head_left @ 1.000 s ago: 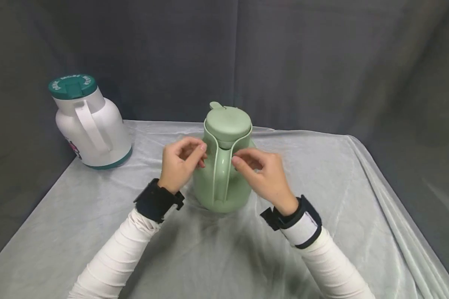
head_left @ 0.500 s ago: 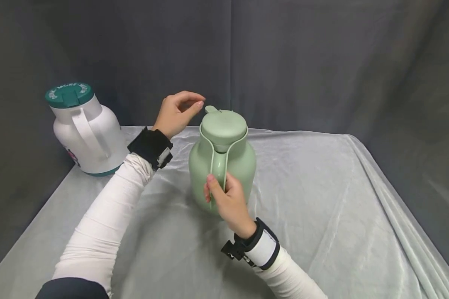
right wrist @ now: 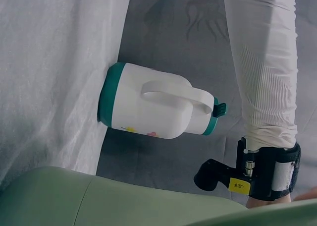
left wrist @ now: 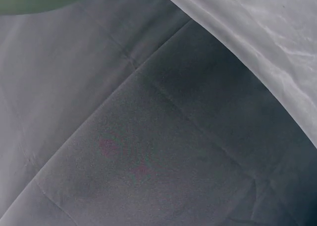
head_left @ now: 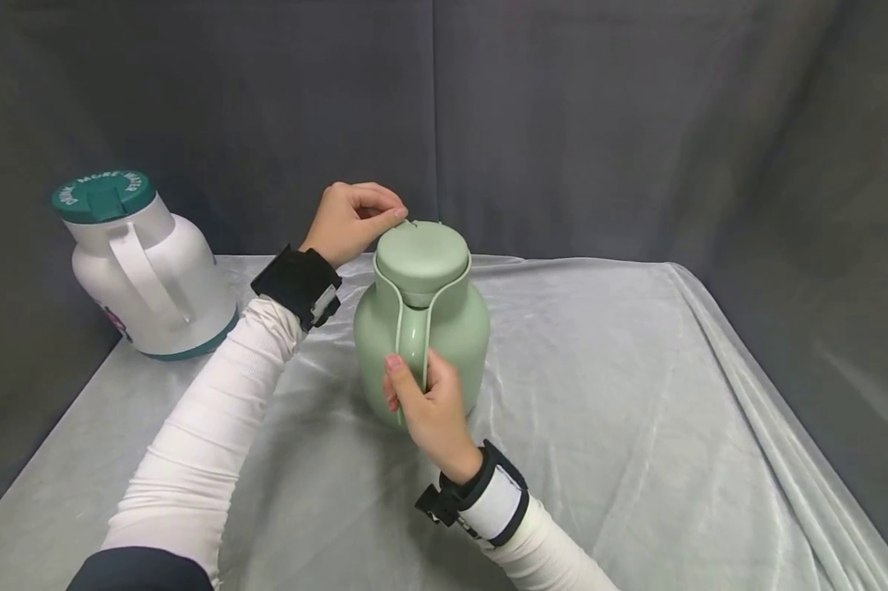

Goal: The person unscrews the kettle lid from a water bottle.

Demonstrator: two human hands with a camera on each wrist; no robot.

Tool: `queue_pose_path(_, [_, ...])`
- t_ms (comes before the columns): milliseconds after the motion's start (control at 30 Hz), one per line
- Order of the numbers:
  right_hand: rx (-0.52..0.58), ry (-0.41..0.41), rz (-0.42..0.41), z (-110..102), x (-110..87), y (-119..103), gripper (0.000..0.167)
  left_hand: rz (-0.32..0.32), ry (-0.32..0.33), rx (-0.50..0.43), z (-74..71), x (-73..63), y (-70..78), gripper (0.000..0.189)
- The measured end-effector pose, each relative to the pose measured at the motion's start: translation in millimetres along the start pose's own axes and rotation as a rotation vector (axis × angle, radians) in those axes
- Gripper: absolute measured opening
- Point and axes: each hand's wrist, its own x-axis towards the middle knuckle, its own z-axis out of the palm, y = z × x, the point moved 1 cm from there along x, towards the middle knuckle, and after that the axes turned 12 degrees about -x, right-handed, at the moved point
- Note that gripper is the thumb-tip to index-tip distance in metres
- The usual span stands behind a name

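Smooth, rounded green jug (head_left: 459,338), right hand (head_left: 432,406) curled round its handle (head_left: 414,332), left hand (head_left: 350,222) bent at its lid (head_left: 423,253), hold unclear, wrinkled velvety cloth (head_left: 599,369), dark grey curtain (head_left: 562,123).

- Green jug (head_left: 455,336), gripped by the right hand (head_left: 432,414): smooth plastic look, mostly matt.
- Handle (head_left: 414,332), above that hand: glossy streak.
- Lid (head_left: 423,253), at the left hand's (head_left: 350,222) fingertips: smooth, matt.
- White jug (head_left: 152,283), left of the left hand: smooth plastic look, soft sheen.
- Cloth (head_left: 599,369), beneath both hands: velvety, creased.
- Curtain (head_left: 577,123), beyond them: matt cloth.
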Motion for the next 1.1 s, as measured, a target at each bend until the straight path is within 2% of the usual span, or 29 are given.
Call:
queue_pose_path(300, [-0.023,0.005,-0.027,1.1,1.0,-2.3,0.022,-0.024,0.025,0.011,-2.4,-2.5,4.5,0.012])
queue_pose_path(667, [-0.016,0.011,-0.026,1.3,0.0,-2.6,0.021,-0.059,0.128,0.111,-0.8,-12.8,10.7,0.011])
queue_pose_path(967, [-0.013,0.017,-0.028,0.9,0.5,-3.4,0.021,-0.039,0.195,0.200,1.2,-22.4,19.3,0.011])
queue_pose_path(1100, [-0.012,0.016,-0.029,0.9,0.4,-2.7,0.022,-0.041,0.203,0.245,0.3,-26.7,21.8,0.013])
